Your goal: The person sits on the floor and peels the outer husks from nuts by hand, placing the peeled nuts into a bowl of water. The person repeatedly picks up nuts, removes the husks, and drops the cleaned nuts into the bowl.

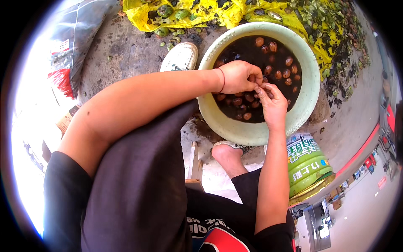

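My left hand [241, 76], with a thin red cord at the wrist, reaches in over a pale green plastic basin [217, 126]. My right hand [273, 105] meets it from the lower right. Their fingertips come together above the middle of the basin, thumbs and fingers bent in a pinch. Whether something small sits between the fingers is hidden. Dark brown liquid [239, 47] fills much of the basin. Several brown walnuts in the shell [286, 73] show at its surface, on the right and below my hands.
Yellow plastic sheeting [217, 12] with green walnut husks [341, 37] lies beyond the basin. A white shoe [180, 56] is left of the rim. A green bucket [307, 160] bearing writing is at lower right, a wooden stool [195, 163] below, a grey sack [78, 34] at left.
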`<control>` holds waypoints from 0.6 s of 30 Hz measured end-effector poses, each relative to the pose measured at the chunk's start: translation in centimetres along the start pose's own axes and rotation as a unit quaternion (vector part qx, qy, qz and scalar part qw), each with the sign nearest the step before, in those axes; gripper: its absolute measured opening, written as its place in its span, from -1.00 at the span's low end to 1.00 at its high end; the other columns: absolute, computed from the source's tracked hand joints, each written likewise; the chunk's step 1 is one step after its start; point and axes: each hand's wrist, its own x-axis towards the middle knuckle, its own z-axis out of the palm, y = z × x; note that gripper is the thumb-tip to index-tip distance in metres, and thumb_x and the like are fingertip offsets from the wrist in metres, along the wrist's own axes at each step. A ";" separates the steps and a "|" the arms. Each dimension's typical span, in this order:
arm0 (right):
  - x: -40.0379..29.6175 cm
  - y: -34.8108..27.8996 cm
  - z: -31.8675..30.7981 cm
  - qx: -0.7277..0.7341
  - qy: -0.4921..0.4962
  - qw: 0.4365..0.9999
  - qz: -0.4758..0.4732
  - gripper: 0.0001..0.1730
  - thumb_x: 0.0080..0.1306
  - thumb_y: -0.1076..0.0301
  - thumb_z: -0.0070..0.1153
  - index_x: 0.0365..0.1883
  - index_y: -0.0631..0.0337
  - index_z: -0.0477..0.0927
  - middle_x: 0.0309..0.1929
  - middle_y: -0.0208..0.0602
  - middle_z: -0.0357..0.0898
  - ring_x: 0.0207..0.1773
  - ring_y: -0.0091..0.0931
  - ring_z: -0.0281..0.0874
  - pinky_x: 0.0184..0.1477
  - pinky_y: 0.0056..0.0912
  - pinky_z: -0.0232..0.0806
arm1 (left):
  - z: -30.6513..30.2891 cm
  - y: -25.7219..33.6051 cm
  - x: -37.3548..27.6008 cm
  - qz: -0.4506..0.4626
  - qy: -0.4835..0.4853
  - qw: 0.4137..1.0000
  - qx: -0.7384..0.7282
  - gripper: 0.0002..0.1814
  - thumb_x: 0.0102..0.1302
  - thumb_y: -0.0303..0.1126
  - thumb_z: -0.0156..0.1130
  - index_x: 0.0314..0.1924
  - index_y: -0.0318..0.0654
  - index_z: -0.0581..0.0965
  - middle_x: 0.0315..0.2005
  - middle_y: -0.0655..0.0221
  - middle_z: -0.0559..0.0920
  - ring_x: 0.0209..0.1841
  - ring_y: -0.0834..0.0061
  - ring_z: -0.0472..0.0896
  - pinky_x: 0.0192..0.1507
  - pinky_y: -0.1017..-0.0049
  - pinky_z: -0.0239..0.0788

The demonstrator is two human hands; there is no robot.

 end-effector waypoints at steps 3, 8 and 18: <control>-0.2 0.0 0.2 -0.008 -0.008 1.000 -0.001 -0.82 0.37 0.48 0.31 -0.09 0.34 0.68 -0.24 -0.47 0.66 -0.26 -0.67 0.57 -0.18 -0.60 0.48 | -0.2 0.0 0.1 -0.024 -0.041 0.999 -0.006 -0.79 0.34 -0.29 0.39 -0.15 -0.23 0.61 -0.43 0.38 0.69 -0.43 0.52 0.65 -0.32 0.44 0.49; -0.2 0.6 0.3 0.004 -0.010 1.000 -0.020 -0.82 0.39 0.49 0.28 -0.06 0.35 0.67 -0.21 -0.41 0.67 -0.26 -0.66 0.58 -0.17 -0.57 0.49 | -0.1 0.5 0.1 -0.063 -0.048 0.995 -0.057 -0.79 0.34 -0.31 0.42 -0.17 -0.25 0.59 -0.43 0.43 0.69 -0.39 0.56 0.64 -0.30 0.47 0.49; 0.0 0.2 1.1 0.167 0.013 0.984 0.055 -0.77 0.51 0.24 0.18 -0.12 0.25 0.65 -0.28 -0.40 0.69 -0.38 -0.66 0.55 -0.34 -0.61 0.40 | -0.5 -0.1 0.4 -0.164 -0.052 0.919 -0.356 -0.80 0.35 -0.31 0.43 -0.27 -0.20 0.57 -0.39 0.39 0.73 -0.29 0.56 0.69 -0.20 0.55 0.52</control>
